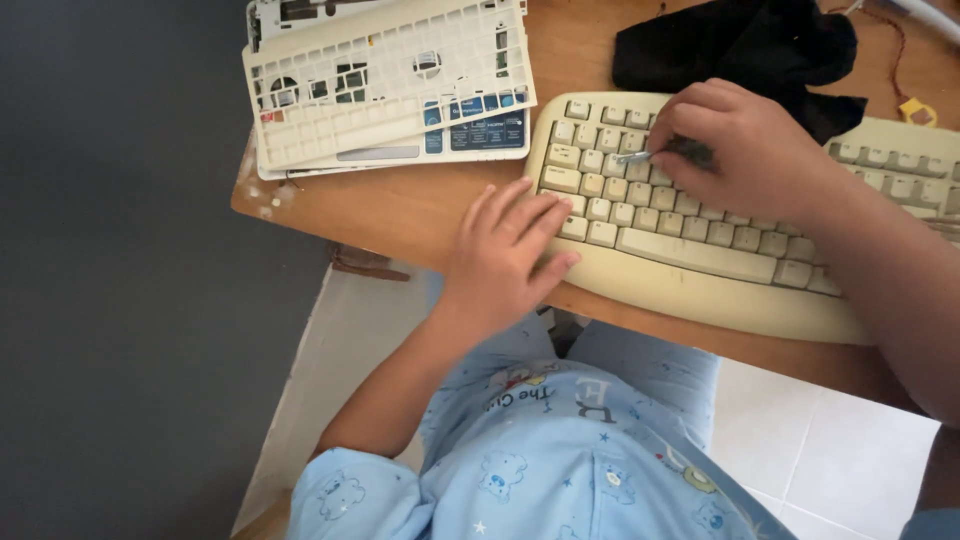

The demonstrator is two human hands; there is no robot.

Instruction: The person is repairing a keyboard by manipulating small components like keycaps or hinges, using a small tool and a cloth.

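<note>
1 keyboard (700,250) | left hand (505,255) flat, grip wide | right hand (745,145) grip holding 1 tool (650,155) | 1 keyless frame (385,80)

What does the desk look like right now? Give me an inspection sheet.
Surface: wooden desk, its near corner worn pale.
Job's things: beige keyboard at the front edge, keys on; a thin metal tool with its tip among the upper keys.
Clutter: stripped keyboard frame, keys off, at the back; black cloth behind the keyboard; small yellow piece far right.
Hands: left hand flat on the keyboard's left end; right hand grips the tool.
Cables: a thin red cord runs to the yellow piece.
Surroundings: dark floor on the left, pale tiles below.
</note>
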